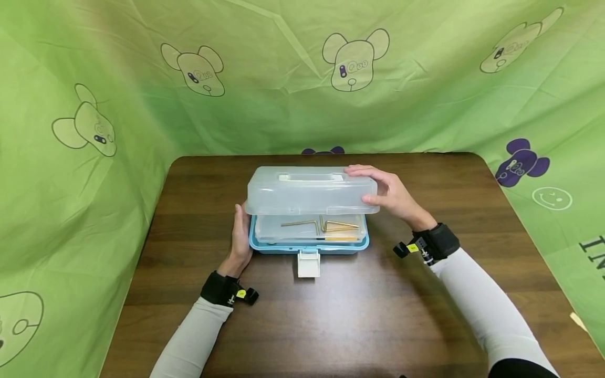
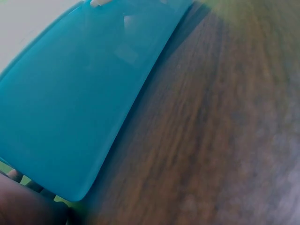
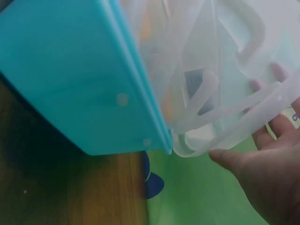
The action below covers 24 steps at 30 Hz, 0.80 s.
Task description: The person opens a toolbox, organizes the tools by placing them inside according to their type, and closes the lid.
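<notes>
A light-blue toolbox [image 1: 283, 251] stands on the table with its clear lid [image 1: 309, 197] raised partway. My right hand [image 1: 394, 197] holds the lid's right end, thumb at the front edge and fingers over the top. In the right wrist view, the fingers show through the clear lid. Flat along the box's left side lies my left hand [image 1: 241, 236], fingers pointing away from me. Inside, a clear tray [image 1: 264, 229] bears several brass-coloured L-shaped rods [image 1: 340, 228]. An orange strip [image 1: 341, 239] shows near the tray's front edge. A white latch [image 1: 309, 265] hangs down in front.
The brown wooden table [image 1: 368, 315] extends around the box on all sides. A green cloth [image 1: 264, 115] with bear drawings hangs behind the table and along both sides. Black wrist straps with small cameras sit on both wrists.
</notes>
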Tool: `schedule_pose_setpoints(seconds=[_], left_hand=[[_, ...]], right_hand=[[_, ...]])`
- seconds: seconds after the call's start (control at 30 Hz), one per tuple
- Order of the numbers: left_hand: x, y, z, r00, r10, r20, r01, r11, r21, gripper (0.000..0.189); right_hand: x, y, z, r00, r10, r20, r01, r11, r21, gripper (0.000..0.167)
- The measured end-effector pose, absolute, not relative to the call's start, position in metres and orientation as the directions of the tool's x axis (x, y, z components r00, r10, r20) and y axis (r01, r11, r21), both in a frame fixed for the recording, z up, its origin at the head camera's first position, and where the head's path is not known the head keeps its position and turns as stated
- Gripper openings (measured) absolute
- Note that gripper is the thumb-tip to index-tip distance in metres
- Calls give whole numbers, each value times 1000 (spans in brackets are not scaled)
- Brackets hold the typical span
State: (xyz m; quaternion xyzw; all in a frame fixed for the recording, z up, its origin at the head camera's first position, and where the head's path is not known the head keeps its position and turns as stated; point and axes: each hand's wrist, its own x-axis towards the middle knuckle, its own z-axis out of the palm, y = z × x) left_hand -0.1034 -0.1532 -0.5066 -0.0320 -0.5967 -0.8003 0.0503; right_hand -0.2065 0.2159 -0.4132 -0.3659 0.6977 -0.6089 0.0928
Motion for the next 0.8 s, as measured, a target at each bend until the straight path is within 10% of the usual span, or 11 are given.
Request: schedule_pose_setpoints(seconds=[0.8], left_hand=[[-102,-153,-507,-997,-22,75,78,-309,948,77]], right_hand=[[-174,218,-442,-565,-653,505,-684,28,-729,61]])
